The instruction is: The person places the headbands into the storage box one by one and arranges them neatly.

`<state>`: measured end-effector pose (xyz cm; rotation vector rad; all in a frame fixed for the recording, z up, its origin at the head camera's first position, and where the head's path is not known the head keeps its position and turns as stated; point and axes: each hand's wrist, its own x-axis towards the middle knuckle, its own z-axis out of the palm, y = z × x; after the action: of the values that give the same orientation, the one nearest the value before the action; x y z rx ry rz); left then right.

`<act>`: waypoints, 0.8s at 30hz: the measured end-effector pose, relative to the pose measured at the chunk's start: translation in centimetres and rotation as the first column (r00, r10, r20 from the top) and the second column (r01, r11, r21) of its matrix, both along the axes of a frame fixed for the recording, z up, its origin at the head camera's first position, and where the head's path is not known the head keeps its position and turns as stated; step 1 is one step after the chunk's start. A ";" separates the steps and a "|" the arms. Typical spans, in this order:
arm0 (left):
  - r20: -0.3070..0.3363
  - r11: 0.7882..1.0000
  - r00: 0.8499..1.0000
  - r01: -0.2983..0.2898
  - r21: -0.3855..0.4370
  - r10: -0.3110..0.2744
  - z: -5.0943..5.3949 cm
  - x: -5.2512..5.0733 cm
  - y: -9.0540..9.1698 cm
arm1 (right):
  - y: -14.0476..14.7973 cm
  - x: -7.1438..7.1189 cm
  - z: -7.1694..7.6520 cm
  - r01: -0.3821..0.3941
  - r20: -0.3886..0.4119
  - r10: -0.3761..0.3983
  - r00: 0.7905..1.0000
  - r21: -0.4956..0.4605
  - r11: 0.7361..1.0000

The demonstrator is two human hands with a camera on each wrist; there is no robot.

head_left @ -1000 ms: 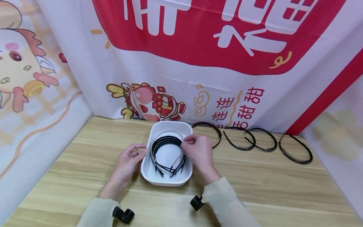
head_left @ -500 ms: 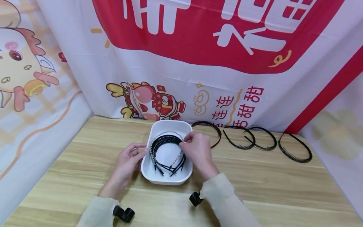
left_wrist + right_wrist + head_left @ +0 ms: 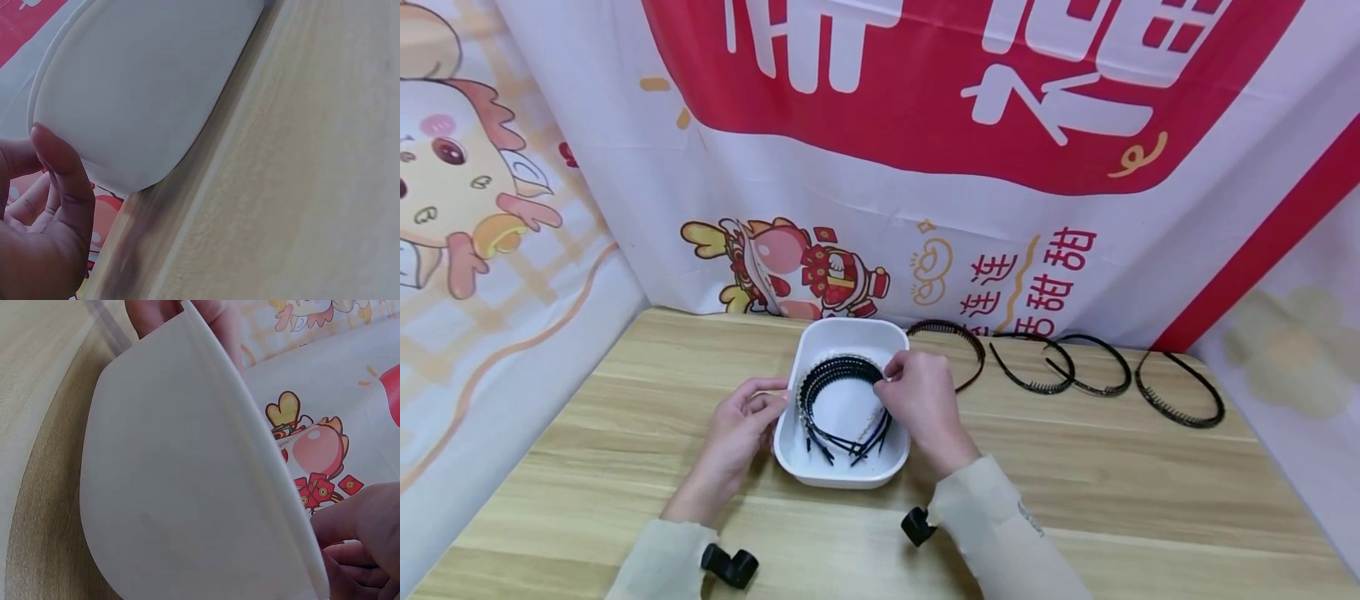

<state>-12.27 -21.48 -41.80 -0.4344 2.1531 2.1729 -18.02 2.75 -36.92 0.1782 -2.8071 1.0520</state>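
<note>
A white rectangular basin [image 3: 850, 332] stands on the wooden table with several hair hoops inside. Black toothed hair hoops [image 3: 822, 379] lie nested there, together with a pale beaded hair hoop [image 3: 871, 427]. At the basin's left side, my left hand [image 3: 737, 429] grips the rim between thumb and fingers; the left wrist view shows the thumb pressed on the outer wall [image 3: 137, 87]. My right hand [image 3: 922, 396] reaches over the right rim and pinches the beaded hoop's right side. In the right wrist view the wall [image 3: 175, 462] hides the hoops.
Right of the basin, along the table's back edge, lie a dark brown hair hoop [image 3: 981, 354] and several black ones, including a hoop [image 3: 1047, 388] overlapping its neighbour and another [image 3: 1183, 419] farthest right. A printed curtain [image 3: 775, 158] hangs behind the table [image 3: 1112, 492].
The beaded hoop has come down and closer against the black hoops, under the right hand. Both hands stay almost where they were, and the basin has not visibly moved.
</note>
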 end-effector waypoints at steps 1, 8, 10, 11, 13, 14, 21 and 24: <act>-0.001 1.000 1.000 -0.001 0.002 0.001 0.0 0.0 0.0 | 0.0 0.0 0.0 -0.004 0.000 0.004 1.000 -0.002 1.000; 0.008 1.000 1.000 -0.006 0.000 0.006 0.0 -0.2 0.1 | 0.5 -0.2 -0.5 0.000 0.023 0.003 1.000 -0.137 0.991; 0.014 1.000 1.000 -0.005 -0.010 0.005 0.0 -0.2 0.0 | 0.6 -0.2 -0.7 0.007 0.029 -0.002 1.000 -0.178 0.984; 0.015 1.000 1.000 -0.004 -0.014 0.004 0.0 -0.2 0.0 | 0.7 -0.2 -0.8 0.010 0.034 -0.003 0.999 -0.198 0.980; 0.017 1.000 1.000 -0.004 -0.018 0.004 0.0 -0.3 0.0 | 0.7 -0.2 -1.0 0.015 0.043 -0.005 0.999 -0.238 0.971; 0.018 1.000 1.000 -0.005 -0.019 0.005 0.0 -0.3 0.0 | 0.7 -0.2 -1.0 0.013 0.042 -0.002 0.999 -0.258 0.966; 0.016 1.000 1.000 -0.003 -0.023 0.004 0.0 -0.3 0.0 | 0.9 0.0 -1.5 0.038 0.100 0.006 0.995 -0.427 0.903; 0.018 1.000 1.000 -0.003 -0.022 0.004 0.0 -0.2 0.0 | 1.0 0.0 -1.9 0.038 0.099 0.011 0.995 -0.480 0.876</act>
<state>-12.45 -21.48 -41.76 -0.4573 2.1708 2.1403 -18.03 3.80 -38.80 0.0504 -2.5126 1.7559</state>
